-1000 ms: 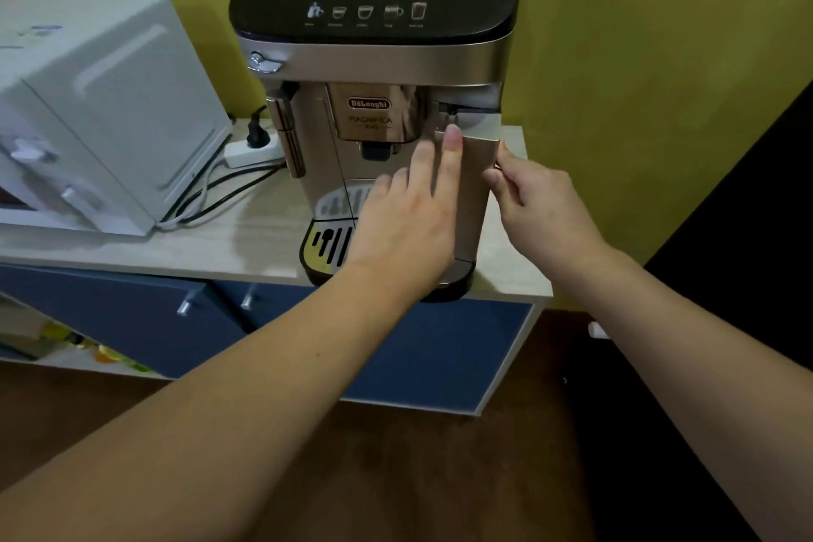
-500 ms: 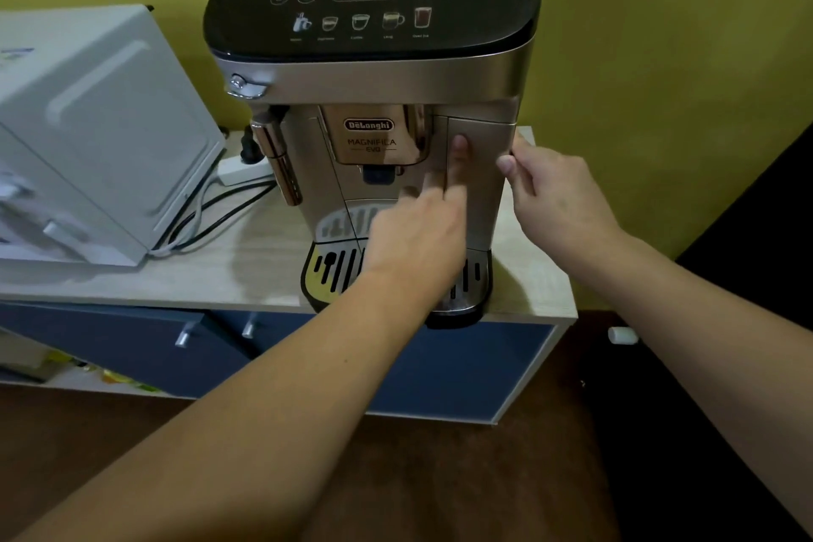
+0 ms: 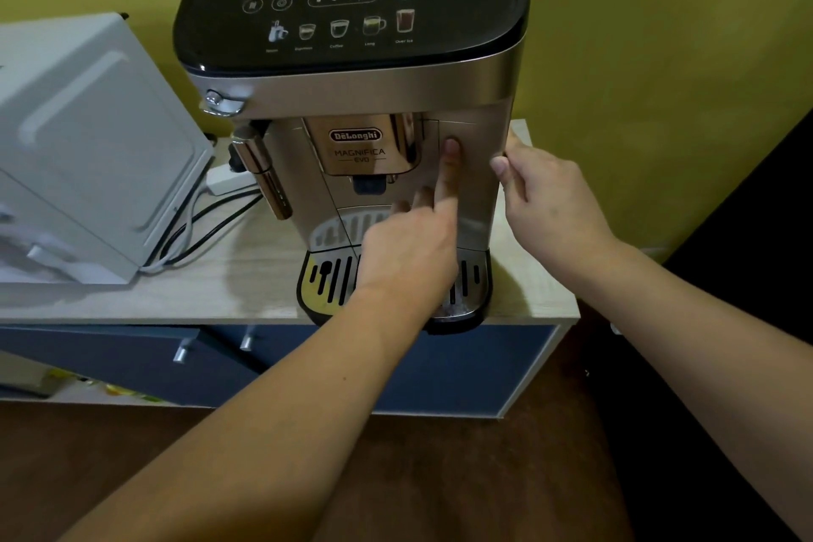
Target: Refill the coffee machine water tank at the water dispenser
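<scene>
**Pressing the tank panel on the coffee machine**

Standing against a flat mustard-yellow wall (image 3: 660,35), a long pale wood-grain counter (image 3: 246,277) is carrying two appliances, with matte blue cabinet fronts (image 3: 462,370) showing beneath it and two small metal handles (image 3: 181,353) catching light there. Below, a dark brown floor (image 3: 484,475) is filling the foreground.

One white boxy microwave (image 3: 88,145) is sitting at the left, smooth-sided with a pressed rectangular panel. Beside it one coffee machine (image 3: 352,101) is rising tall, brushed silver on its body and glossy black on its sloping control top, where five drink icons are lining up. A shiny chrome steam wand (image 3: 264,176) is hanging at its left, and a slotted metal drip tray (image 3: 470,277) is curving out at its base.

The water tank (image 3: 475,172) is sitting in the machine's right front corner, its silver face flush with the body.

The left hand (image 3: 413,251) is pressing one straight finger flat against that tank face, the other fingers curling loosely below. The right hand (image 3: 545,198) is curling its fingers around the tank's right edge, thumb tip against the front corner.

Several black and white cables (image 3: 193,229) are trailing between the two appliances.
</scene>
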Motion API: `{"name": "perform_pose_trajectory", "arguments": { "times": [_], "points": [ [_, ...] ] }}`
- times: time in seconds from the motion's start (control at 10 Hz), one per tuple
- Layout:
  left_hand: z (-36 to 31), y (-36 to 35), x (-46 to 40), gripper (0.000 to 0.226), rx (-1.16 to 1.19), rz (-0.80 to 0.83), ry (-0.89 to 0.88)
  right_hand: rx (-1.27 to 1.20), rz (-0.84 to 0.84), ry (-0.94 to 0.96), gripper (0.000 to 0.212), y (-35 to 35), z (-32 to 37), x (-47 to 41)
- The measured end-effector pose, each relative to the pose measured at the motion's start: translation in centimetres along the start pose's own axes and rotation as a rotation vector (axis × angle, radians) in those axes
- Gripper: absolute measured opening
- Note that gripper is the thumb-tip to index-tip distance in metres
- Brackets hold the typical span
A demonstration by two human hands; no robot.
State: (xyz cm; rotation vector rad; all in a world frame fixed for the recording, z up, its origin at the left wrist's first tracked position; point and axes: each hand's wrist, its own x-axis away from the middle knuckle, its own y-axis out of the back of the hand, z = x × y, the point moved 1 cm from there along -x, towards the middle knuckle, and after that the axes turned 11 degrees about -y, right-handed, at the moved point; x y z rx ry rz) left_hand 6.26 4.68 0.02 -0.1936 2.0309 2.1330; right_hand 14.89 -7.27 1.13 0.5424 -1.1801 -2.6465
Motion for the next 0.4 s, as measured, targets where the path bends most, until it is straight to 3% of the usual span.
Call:
{"name": "perform_pose_trajectory", "arguments": {
  "times": [0.3,0.4],
  "points": [
    [0.0,0.6,0.2,0.09,-0.014,0.04,0.037,0.026,0.019,-0.027,0.044,0.0,0.1,0.5],
    [-0.1,1.5,0.7,0.082,0.02,0.01,0.058,-0.059,0.002,-0.086,0.036,0.5,1.1,1.7]
  ]
}}
